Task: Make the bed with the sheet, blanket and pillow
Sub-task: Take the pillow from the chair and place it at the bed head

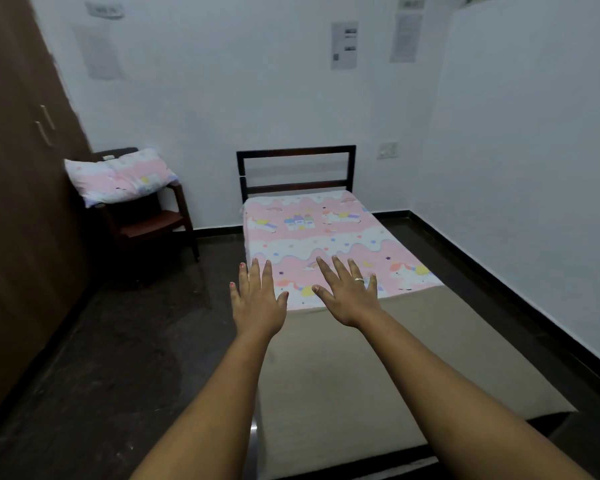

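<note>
From the head camera, both arms reach forward over the bed. The left hand [257,299] and right hand [349,296] are side by side but apart, fingers straight and spread, holding nothing. The pink printed sheet [326,244] covers the headboard [297,168] half of the mattress [361,362], and its near edge lies under the right hand; whether either hand touches it cannot be told. The matching pillow [118,178] rests on a chair [153,226] well to the left, beside a brown wardrobe [14,185].
</note>
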The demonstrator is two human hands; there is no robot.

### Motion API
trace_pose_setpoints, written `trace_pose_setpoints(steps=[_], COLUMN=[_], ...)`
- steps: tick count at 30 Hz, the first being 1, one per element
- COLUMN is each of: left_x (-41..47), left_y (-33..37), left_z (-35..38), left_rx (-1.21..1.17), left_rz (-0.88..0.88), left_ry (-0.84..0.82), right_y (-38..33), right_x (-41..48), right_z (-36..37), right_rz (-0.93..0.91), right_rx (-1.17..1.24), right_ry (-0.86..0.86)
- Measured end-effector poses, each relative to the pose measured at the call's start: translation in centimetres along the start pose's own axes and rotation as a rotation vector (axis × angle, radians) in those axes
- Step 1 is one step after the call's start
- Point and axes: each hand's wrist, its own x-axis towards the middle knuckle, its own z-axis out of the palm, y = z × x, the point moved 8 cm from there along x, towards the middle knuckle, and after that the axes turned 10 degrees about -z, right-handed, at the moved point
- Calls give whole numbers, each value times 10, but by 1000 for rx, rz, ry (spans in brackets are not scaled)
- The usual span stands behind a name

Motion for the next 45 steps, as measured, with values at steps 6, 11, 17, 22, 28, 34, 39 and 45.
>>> trace_pose_setpoints(steps=[6,11,17,22,28,34,39,45], left_x=[57,125,197,239,304,416,528,652], left_y=[-91,-177,-278,-318,-352,-371,-379,-391], left_z=[-7,-19,-45,-47,-34,-36,-24,-31], left_rx=[-25,-48,-43,-90,-147,-164,-189,-206], left_rz=[-71,-81,-160,-195,-252,-268,-344,-407], left_ry=[-13,-43,-39,-34,-59,17,20,87], right_y=[-82,-147,-233,-269,-290,-300,-310,-329], right_x=[74,158,239,290,369,489,608,743], right_z=[33,65,93,113,130,121,112,97], right_rz=[-48,-21,-43,-41,-69,-116,-183,-279], right_rx=[21,15,112,160,213,292,311,318], right_ry=[-5,-46,-42,-59,-65,-1,10,-6])
